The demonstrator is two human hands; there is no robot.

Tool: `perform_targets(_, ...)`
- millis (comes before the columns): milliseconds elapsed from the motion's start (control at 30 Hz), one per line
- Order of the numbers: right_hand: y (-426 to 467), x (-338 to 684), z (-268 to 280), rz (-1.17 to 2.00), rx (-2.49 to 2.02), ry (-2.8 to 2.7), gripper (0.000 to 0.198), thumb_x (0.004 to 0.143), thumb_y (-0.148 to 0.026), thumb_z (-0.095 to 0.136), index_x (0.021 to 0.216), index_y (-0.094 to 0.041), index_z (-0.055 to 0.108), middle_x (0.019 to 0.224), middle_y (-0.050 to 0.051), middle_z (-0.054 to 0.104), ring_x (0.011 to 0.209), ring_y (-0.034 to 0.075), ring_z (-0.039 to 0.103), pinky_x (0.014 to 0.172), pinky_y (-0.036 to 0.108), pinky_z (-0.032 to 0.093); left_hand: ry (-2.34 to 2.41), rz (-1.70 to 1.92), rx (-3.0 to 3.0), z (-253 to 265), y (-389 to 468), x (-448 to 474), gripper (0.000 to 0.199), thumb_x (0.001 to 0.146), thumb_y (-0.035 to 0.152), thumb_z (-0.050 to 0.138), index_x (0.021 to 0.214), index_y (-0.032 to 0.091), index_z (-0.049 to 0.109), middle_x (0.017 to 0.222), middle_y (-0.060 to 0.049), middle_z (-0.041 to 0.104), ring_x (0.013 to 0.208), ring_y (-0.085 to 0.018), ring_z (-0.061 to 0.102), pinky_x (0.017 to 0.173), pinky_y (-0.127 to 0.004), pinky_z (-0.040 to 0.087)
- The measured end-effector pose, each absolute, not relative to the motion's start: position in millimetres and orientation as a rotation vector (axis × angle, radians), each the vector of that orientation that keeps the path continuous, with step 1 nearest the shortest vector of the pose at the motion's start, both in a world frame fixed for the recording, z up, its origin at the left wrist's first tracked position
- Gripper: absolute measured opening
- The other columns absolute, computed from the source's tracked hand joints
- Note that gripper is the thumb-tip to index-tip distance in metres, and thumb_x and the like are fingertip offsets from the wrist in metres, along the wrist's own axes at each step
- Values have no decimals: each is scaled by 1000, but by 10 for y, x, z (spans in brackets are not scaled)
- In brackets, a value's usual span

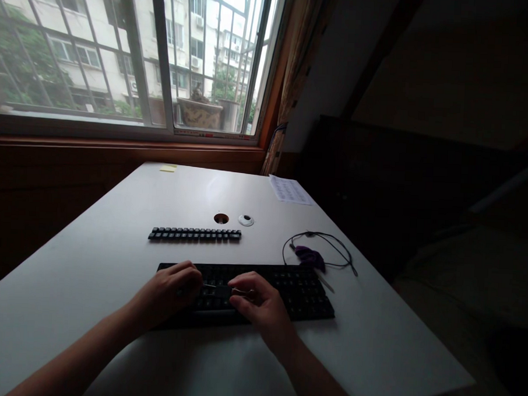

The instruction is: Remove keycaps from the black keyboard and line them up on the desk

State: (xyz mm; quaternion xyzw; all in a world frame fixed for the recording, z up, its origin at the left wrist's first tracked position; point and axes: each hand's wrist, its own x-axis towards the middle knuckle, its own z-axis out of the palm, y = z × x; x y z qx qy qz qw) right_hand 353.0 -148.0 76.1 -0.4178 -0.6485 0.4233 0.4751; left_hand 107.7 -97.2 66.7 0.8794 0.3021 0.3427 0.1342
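A black keyboard [303,293] lies flat near the front of the white table, partly covered by both hands. My left hand [179,285] is closed over its left part, and a thin metal shaft [209,285] sticks out to the right from the fingers. Thumb and fingers of my right hand [259,300] pinch a thin, wire-like piece [242,292] above the keys. Between the hands is a small dark block [223,291]; whether it is joined to either piece I cannot tell. Behind the keyboard, loose black keycaps [194,235] stand in two rows.
A coiled black cable [332,236] and a purple cloth [310,257] lie behind the keyboard's right end. A round hole [221,218] in the table has a white ring-shaped cover [246,220] beside it. Printed paper [290,190] and a yellow note [168,167] lie at the back.
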Motion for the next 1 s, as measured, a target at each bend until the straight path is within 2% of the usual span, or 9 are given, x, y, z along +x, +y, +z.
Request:
perform_targets(100,-1494,3472,704,981,-985,-1545,18,86,-36,66,99,-23,67,100,5,62,89,17,63,74,28,56,847,1038,2513,676,-1011,1131,10,91,12,51,89,18,58,80,-3,59,67,-11,56,60,-19,46)
perform_targets(233,-1522,3425,662,850,-1015,-1630,19,91,-36,60,101,-23,69,97,5,61,82,16,63,71,28,56,826,1055,2512,660,-1053,1176,9,90,12,53,87,17,59,79,-3,60,66,-11,57,59,-20,46)
perform_targets(400,-1536,3453,612,874,-1089,-1623,20,93,-38,55,96,-21,66,71,-1,61,53,11,59,50,22,47,845,988,2609,635,-1042,1169,8,93,17,54,90,18,62,80,-4,63,70,-13,59,62,-23,48)
perform_targets(533,-1478,3631,684,734,-1267,-1508,25,92,-44,55,88,-20,61,59,-3,59,45,11,56,44,20,43,918,905,2681,619,-1002,1122,10,94,21,54,100,20,63,92,-7,66,84,-19,60,73,-31,51)
perform_targets(700,-1318,4071,951,345,-1507,-1497,33,95,-48,47,78,-21,57,49,-4,55,43,12,54,48,21,41,839,795,2717,618,-984,1089,18,91,22,58,109,22,62,105,-8,65,98,-23,58,83,-37,52)
perform_targets(800,-1186,4303,1063,41,-1601,-1648,38,96,-47,43,75,-21,58,53,0,58,50,16,57,54,24,40,785,714,2727,630,-994,1100,22,90,23,60,112,24,62,108,-8,64,101,-24,56,86,-40,52)
perform_targets(1000,-982,4470,941,-152,-1603,-1854,40,99,-45,39,73,-21,57,56,1,60,54,17,59,58,25,36,774,676,2751,652,-1009,1112,37,83,26,68,119,26,61,115,-9,62,105,-27,55,86,-44,53)
